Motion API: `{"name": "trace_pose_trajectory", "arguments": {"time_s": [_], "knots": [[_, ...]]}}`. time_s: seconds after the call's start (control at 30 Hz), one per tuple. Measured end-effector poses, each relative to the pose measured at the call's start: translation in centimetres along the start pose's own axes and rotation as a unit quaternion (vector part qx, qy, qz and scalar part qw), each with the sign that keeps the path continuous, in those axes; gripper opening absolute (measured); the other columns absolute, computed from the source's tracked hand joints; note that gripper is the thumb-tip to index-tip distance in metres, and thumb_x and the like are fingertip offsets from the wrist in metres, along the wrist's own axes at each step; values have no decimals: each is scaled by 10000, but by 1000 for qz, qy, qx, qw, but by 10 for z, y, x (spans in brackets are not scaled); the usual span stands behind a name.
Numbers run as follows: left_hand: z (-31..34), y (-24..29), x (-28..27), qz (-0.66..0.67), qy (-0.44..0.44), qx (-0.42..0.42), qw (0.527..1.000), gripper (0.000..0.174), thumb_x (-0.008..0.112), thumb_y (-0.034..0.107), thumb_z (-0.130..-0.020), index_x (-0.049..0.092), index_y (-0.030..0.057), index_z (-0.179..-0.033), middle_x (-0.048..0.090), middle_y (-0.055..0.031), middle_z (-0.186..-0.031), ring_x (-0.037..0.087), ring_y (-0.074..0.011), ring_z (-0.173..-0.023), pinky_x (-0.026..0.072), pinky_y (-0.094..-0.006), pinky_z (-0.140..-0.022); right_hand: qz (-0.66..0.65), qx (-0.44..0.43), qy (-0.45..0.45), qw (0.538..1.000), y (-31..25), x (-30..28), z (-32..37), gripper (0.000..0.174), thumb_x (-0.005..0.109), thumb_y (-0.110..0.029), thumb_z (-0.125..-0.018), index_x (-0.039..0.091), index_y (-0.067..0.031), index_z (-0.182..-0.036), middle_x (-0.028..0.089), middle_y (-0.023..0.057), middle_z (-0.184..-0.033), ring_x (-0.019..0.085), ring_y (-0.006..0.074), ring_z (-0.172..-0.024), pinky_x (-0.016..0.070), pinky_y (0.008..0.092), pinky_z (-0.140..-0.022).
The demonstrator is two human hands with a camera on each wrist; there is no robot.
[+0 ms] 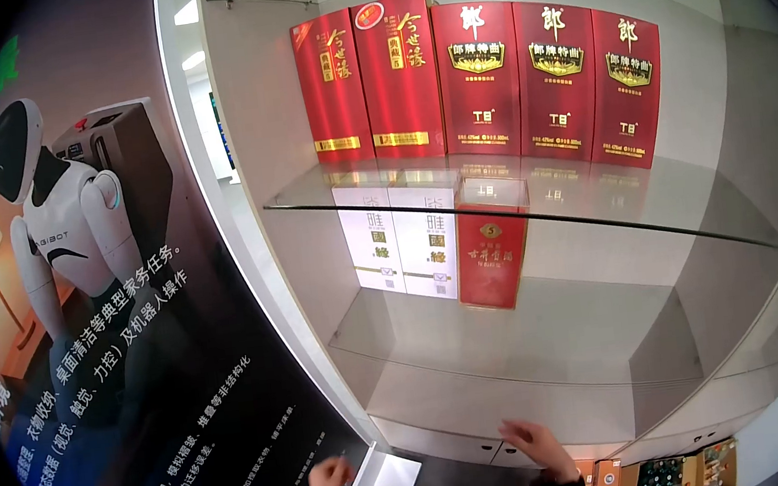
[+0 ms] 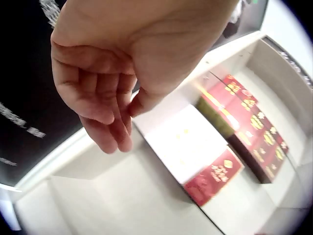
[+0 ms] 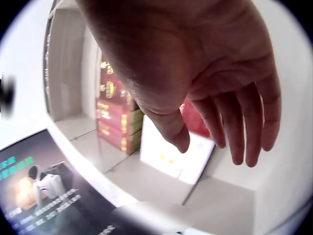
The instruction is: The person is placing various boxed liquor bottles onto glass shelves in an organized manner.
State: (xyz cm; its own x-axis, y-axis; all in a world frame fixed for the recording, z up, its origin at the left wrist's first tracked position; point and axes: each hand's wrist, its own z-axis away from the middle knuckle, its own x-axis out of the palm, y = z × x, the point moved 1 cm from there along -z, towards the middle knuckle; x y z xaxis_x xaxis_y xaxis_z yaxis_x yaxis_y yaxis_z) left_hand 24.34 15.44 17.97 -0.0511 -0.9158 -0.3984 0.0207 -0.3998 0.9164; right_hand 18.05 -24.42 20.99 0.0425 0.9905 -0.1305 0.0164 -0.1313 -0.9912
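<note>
Low in the head view, my left hand (image 1: 329, 483) hangs in front of the shelving, its fingers loosely curled round nothing. To its right, my right hand (image 1: 539, 449) is also free of any object; the right wrist view shows its fingers extended and the thumb apart. Above both hands, two white boxes (image 1: 423, 244) and a red box (image 1: 489, 255) stand side by side on the lower glass shelf (image 1: 600, 324). Several taller red boxes (image 1: 476, 79) with gold print form a row on the upper glass shelf (image 1: 306, 187).
A dark poster (image 1: 125, 369) picturing a white robot stands along the left. The upper shelf's glass edge (image 1: 539, 214) crosses in front of the lower boxes. Cabinet doors (image 1: 450, 442) lie below the shelves. Crates of bottles (image 1: 689, 476) sit on the floor at the lower right.
</note>
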Motion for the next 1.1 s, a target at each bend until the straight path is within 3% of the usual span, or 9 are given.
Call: {"name": "trace_pose_trajectory", "arguments": {"time_s": [0.07, 0.13, 0.17, 0.23, 0.43, 0.47, 0.67, 0.97, 1.1], "knots": [[53, -91, -21, 60, 135, -88, 985, 270, 507, 121, -846, 590, -25, -635, 591, -70, -548, 577, -108, -497, 454, -233, -471, 5, 112, 68, 991, 68, -6, 48, 425, 611, -238, -828, 524, 32, -1144, 618, 144, -1025, 594, 133, -888, 480, 280, -743], [97, -139, -40, 37, 156, -136, 978, 316, 489, 157, -870, 587, -35, -639, 586, -86, -540, 579, -127, -477, 455, -227, -431, 65, 186, 78, 977, 71, -7, 79, 417, 612, -266, -823, 548, 21, -1118, 624, 143, -1013, 600, 145, -890, 479, 287, -752], [107, -117, -44, 21, 125, -138, 982, 306, 492, 155, -867, 590, -31, -644, 587, -83, -543, 579, -126, -477, 459, -229, -439, 124, 257, 85, 955, 67, -4, 95, 412, 614, -294, -817, 573, 11, -1092, 630, 142, -1000, 605, 158, -891, 479, 294, -761], [108, -65, -52, -61, 72, -121, 988, 261, 502, 120, -850, 585, -21, -647, 597, -75, -545, 581, -114, -493, 449, -238, -463, 231, 181, 47, 955, 47, 0, 93, 405, 607, -339, -808, 604, -18, -1056, 639, 139, -978, 613, 194, -891, 475, 307, -773], [44, 21, -16, -17, 59, 59, 996, 251, 470, 102, -866, 534, -9, -650, 522, -51, -589, 510, -119, -535, 392, -251, -508, 309, 31, -25, 950, -24, 33, 22, 330, 561, -281, -822, 589, -10, -1007, 634, 167, -891, 600, 310, -831, 470, 343, -747], [39, 40, -7, 10, 36, 98, 994, 228, 478, 91, -862, 535, -29, -677, 523, -63, -600, 513, -124, -542, 396, -249, -519, 283, -44, -2, 958, -14, 42, 13, 317, 571, -259, -825, 583, -1, -1009, 635, 169, -884, 605, 292, -825, 468, 331, -742], [53, 70, 13, 37, -55, 83, 994, 180, 487, 91, -866, 582, -41, -789, 619, -87, -685, 607, -139, -612, 456, -245, -584, 113, -68, -177, 975, -60, 108, 10, 327, 555, -218, -852, 547, -19, -1111, 634, 159, -944, 620, 247, -886, 472, 311, -778], [133, -57, -56, -5, 41, -127, 991, 220, 467, 132, -883, 611, -17, -808, 616, -45, -637, 589, -90, -595, 413, -206, -506, 189, 119, -255, 941, 20, 93, 41, 347, 582, -239, -838, 551, -22, -1107, 641, 130, -916, 619, 212, -843, 484, 307, -737], [141, -69, -50, -16, 34, -176, 984, 210, 470, 122, -876, 610, -17, -805, 621, -55, -636, 598, -105, -596, 425, -216, -522, 177, 191, -273, 926, 85, 89, 42, 319, 562, -215, -850, 560, 6, -1081, 640, 99, -883, 607, 174, -802, 480, 282, -710]]}}
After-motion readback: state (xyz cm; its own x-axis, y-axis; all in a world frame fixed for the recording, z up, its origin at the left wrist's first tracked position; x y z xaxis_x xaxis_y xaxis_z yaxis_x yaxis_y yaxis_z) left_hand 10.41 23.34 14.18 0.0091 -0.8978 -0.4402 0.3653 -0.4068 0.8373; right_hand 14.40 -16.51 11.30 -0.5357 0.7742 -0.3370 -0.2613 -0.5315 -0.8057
